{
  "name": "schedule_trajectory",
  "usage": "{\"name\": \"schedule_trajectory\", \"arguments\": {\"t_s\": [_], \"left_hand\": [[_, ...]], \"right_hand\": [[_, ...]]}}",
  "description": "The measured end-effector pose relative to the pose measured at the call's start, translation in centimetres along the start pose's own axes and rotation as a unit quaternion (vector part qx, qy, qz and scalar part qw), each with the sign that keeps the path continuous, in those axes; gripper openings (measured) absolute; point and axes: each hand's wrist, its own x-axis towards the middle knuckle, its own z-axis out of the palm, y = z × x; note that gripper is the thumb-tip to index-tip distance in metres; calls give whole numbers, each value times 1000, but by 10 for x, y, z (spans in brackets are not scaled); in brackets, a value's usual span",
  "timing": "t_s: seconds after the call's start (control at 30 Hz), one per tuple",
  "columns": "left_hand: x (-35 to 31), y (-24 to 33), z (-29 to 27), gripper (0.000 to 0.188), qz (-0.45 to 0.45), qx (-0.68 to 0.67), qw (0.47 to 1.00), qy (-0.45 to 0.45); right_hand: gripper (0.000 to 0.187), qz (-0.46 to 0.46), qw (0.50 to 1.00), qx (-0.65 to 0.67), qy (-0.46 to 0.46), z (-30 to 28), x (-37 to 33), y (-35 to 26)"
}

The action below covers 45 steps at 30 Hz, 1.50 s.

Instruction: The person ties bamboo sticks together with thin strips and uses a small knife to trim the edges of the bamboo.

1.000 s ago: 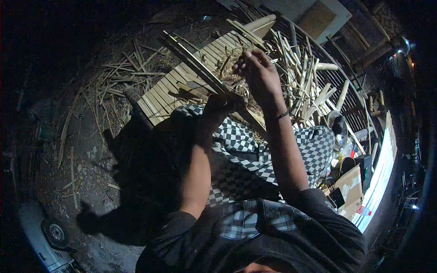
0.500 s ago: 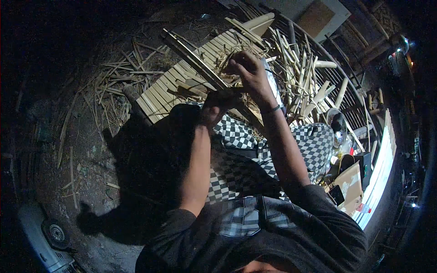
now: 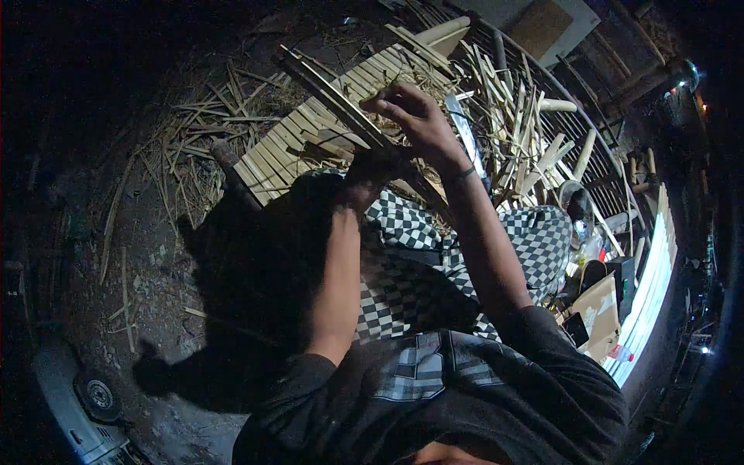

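Observation:
Long narrow bamboo strips [image 3: 329,93] lie at a slant before me, running from the far left down toward my lap. My left hand [image 3: 370,174] is deep in shadow, wrapped round their lower part. Just beyond it is my right hand [image 3: 418,124], its fingers curled in and thumb near the forefinger, close to the strips' edge. Whatever those fingertips pinch is too small or hidden to tell. Beneath both hands is a platform of pale bamboo slats [image 3: 267,159], with curly shavings on it. A shiny flat blade-like piece [image 3: 463,136] lies right of my right wrist.
Loose split bamboo [image 3: 504,101] is heaped at the right, on a dark slatted rack. More scraps [image 3: 205,136] litter the dirt floor at the left. A cardboard box [image 3: 598,318] and a bottle [image 3: 621,353] stand by my right side. A grey vehicle-like object [image 3: 81,399] is lower left.
My right hand has shifted left, its fingertips now nearer the strips' edge. My left hand still grips the strips, almost in the same place.

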Motion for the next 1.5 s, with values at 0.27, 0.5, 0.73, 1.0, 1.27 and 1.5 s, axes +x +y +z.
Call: {"name": "schedule_trajectory", "arguments": {"t_s": [0.27,0.5,0.73,1.0,1.27,1.5], "left_hand": [[-3,12,-8,26,-46,206,973,-95],[-2,31,-10,27,-101,72,990,-71],[-4,7,-7,31,-116,56,991,-47],[-5,9,6,77,-38,-256,966,-14],[-29,-24,-10,36,-17,-346,937,45],[-8,5,-10,30,-78,-99,992,-28]], "right_hand": [[22,48,999,14,17,3,3,4],[18,90,976,185,74,-5,1,-14],[22,52,997,42,49,-8,11,12],[17,23,999,17,26,-9,4,13],[16,36,999,28,-3,26,11,-6],[22,95,953,276,86,-9,1,-31]]}}
